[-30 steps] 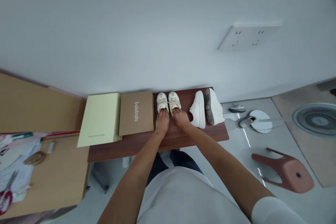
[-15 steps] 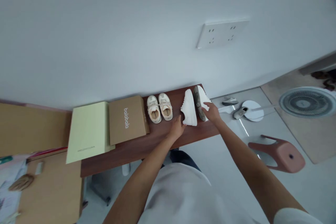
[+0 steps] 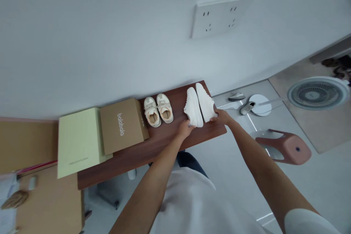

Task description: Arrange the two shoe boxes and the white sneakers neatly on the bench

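Note:
Two white sneakers lie side by side on their sides at the right end of a dark wooden shelf (image 3: 128, 161), soles facing each other. My left hand (image 3: 185, 130) is closed on the heel end of the left white sneaker (image 3: 193, 106). With thumb and fingers, my right hand (image 3: 221, 116) grips the heel end of the right white sneaker (image 3: 205, 101). A narrow gap runs between the two shoes. To their left, a pair of cream sneakers (image 3: 165, 108) stands upright, toes toward the wall.
A brown shoe box (image 3: 120, 126) and a pale yellow box (image 3: 78, 139) stand on the shelf's left part. Cardboard (image 3: 52, 197) lies beyond that end. On the floor at right are a pink stool (image 3: 297, 148), a standing fan (image 3: 315, 93) and two loose shoes. A socket plate (image 3: 219, 18) is on the wall.
The right white sneaker has turned over, its grey sole no longer showing, and now lies close beside the left one. My right hand has moved to its heel. The view has shifted slightly.

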A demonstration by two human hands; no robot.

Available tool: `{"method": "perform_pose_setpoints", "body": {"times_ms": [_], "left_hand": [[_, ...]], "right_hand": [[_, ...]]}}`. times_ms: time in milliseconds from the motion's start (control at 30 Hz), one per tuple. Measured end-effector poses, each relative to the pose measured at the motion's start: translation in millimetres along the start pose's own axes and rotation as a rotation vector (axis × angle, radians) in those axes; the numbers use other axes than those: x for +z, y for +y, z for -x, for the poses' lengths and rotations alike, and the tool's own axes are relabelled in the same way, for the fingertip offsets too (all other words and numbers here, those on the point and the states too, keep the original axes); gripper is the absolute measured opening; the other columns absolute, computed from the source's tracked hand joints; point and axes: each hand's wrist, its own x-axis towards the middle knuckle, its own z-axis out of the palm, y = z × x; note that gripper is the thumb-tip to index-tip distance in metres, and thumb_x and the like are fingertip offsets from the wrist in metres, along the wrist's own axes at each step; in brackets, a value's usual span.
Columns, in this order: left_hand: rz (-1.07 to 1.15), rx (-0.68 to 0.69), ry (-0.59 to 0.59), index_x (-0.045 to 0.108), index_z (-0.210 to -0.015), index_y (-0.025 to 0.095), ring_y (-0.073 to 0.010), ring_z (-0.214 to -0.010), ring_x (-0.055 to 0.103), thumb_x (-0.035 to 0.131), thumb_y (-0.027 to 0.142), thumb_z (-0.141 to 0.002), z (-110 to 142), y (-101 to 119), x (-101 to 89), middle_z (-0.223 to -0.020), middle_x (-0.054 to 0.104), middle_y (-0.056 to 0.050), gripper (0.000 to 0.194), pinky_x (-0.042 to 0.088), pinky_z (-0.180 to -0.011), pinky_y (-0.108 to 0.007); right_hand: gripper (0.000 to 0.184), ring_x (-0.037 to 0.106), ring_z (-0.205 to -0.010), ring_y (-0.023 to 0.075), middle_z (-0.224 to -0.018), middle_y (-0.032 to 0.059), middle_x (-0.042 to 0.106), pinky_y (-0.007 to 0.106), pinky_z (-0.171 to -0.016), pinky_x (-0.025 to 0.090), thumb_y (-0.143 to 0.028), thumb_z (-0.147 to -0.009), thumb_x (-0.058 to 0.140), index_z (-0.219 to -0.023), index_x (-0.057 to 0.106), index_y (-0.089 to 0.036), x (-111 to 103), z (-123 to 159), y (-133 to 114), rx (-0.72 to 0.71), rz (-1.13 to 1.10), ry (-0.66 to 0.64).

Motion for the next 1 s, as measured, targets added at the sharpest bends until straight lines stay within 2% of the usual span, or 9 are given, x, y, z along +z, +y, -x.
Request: {"method": "perform_pose_setpoints", "body": {"times_ms": [100, 233, 333, 433, 633, 833, 1000], "left_hand": [[-0.013, 0.022, -0.007, 0.068, -0.103, 0.016, -0.0264, -0.098, 0.068, 0.070, 0.031, -0.086, 2, 6, -3.6, -0.105, 0.073, -0.011, 0.023, 0.052, -0.087, -0.037], [-0.064, 0.054, -0.029, 0.064, -0.111, 0.017, -0.0251, -0.102, 0.068, 0.062, 0.033, -0.092, 6, 20, -14.6, -0.107, 0.074, -0.010, 0.025, 0.051, -0.088, -0.033], [-0.170, 0.151, -0.055, 0.062, -0.114, 0.018, -0.0263, -0.109, 0.066, 0.059, 0.033, -0.094, 8, 37, -25.4, -0.110, 0.073, -0.011, 0.025, 0.048, -0.093, -0.034], [-0.285, 0.245, -0.081, 0.060, -0.116, 0.018, -0.0270, -0.115, 0.065, 0.055, 0.031, -0.096, 8, 54, -35.5, -0.114, 0.072, -0.013, 0.025, 0.044, -0.099, -0.035], [-0.435, 0.253, -0.067, 0.055, -0.121, 0.011, -0.0298, -0.116, 0.064, 0.052, 0.020, -0.096, -1, 74, -44.3, -0.115, 0.070, -0.019, 0.027, 0.041, -0.103, -0.042], [-0.488, 0.204, -0.058, 0.055, -0.122, 0.008, -0.0295, -0.116, 0.064, 0.048, 0.010, -0.093, -14, 74, -42.6, -0.113, 0.070, -0.020, 0.030, 0.041, -0.103, -0.042], [-0.503, 0.188, -0.051, 0.057, -0.121, 0.008, -0.0291, -0.115, 0.064, 0.045, 0.006, -0.092, -21, 72, -37.1, -0.111, 0.070, -0.020, 0.031, 0.041, -0.104, -0.042]], "right_hand": [[0.026, 0.064, -0.080, 0.0228, -0.082, 0.0023, 0.071, 0.028, -0.070, 0.045, -0.040, -0.074, 0.072, -0.088, 0.066, -0.018, -9, 3, -9, -0.069, 0.040, -0.011], [0.025, 0.066, -0.082, 0.0229, -0.088, 0.0046, 0.073, 0.027, -0.072, 0.044, -0.037, -0.083, 0.068, -0.100, 0.065, -0.018, -24, 9, -21, -0.109, 0.172, -0.020], [0.030, 0.068, -0.092, 0.0251, -0.098, 0.0085, 0.075, 0.028, -0.076, 0.045, -0.036, -0.089, 0.066, -0.113, 0.063, -0.018, -32, 16, -30, -0.105, 0.298, 0.005], [0.030, 0.068, -0.099, 0.0278, -0.103, 0.0122, 0.075, 0.030, -0.080, 0.045, -0.035, -0.092, 0.064, -0.115, 0.061, -0.016, -36, 21, -39, -0.138, 0.424, -0.001], [0.024, 0.070, -0.097, 0.0261, -0.106, 0.0140, 0.075, 0.030, -0.078, 0.045, -0.034, -0.099, 0.056, -0.116, 0.058, -0.017, -30, 21, -60, -0.086, 0.568, -0.070], [0.024, 0.072, -0.097, 0.0263, -0.111, 0.0181, 0.073, 0.030, -0.075, 0.048, -0.033, -0.102, 0.050, -0.116, 0.055, -0.015, -16, 10, -80, -0.078, 0.605, -0.083], [0.020, 0.072, -0.101, 0.0259, -0.109, 0.0181, 0.073, 0.029, -0.077, 0.051, -0.031, -0.102, 0.051, -0.114, 0.056, -0.016, -12, 3, -85, -0.056, 0.582, -0.066]]}}
